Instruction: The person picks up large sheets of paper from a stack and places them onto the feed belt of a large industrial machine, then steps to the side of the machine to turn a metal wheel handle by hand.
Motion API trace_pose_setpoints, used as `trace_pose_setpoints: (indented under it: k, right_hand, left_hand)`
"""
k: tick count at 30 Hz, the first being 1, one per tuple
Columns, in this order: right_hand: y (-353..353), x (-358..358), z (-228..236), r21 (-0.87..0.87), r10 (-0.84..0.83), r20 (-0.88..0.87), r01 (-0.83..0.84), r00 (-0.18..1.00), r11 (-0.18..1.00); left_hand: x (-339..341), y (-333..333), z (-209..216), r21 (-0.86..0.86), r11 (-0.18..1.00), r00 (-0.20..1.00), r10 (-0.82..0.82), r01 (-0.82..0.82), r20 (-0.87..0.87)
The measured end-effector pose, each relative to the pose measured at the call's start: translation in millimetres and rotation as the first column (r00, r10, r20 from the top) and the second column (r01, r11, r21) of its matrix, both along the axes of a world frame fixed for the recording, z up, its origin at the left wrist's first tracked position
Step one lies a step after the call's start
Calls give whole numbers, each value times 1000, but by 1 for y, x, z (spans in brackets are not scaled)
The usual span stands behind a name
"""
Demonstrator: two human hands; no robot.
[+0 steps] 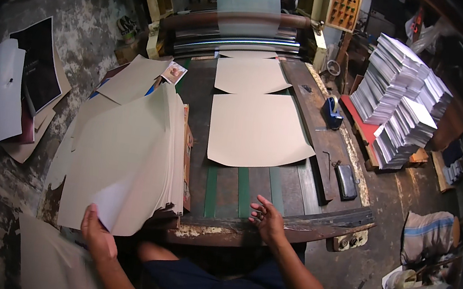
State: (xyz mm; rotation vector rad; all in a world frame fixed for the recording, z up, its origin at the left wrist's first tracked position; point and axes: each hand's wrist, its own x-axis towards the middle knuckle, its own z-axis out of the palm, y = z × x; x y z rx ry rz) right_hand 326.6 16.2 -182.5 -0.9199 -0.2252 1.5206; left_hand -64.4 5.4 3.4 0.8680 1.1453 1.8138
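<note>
Stained, worn concrete floor [94, 12] surrounds a roller machine [235, 41], where a translucent film [248, 5] hangs down to the rollers between pale posts. On its dark tabletop [227, 189], crossed by green strips [244, 189], large beige sheets [259, 129] lie in an overlapping row leading to the rollers. Left of them stands a tall pile of similar sheets [116, 142], with a small picture card [174, 72] near its far end. At the pile's near edge, the person's left grip [97, 238] touches the top sheet beside a white patch; whether it is closed on the paper I cannot tell. The right grip [268, 223] is open and holds nothing, fingers spread over the tabletop's near edge. Along the right side sit a blue tape dispenser [333, 115] and a dark oblong case [346, 181]. White paper stacks [389, 80] rise on a pallet beyond, while dark-printed sheets [33, 68] lie on the floor at left and a striped woven sack [428, 238] at right.
</note>
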Motion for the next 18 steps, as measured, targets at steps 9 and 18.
trace_pose_setpoints:
  k: [9,18]
  right_hand:
    - [-13,-3,71,212,201,26,-202,979,956]
    - [-49,4,116,83,304,256,-335,918,939]
  left_hand:
    - [60,-27,10,350,929,671,184,119,-718]
    - [83,-43,36,104,839,75,75,535,-994]
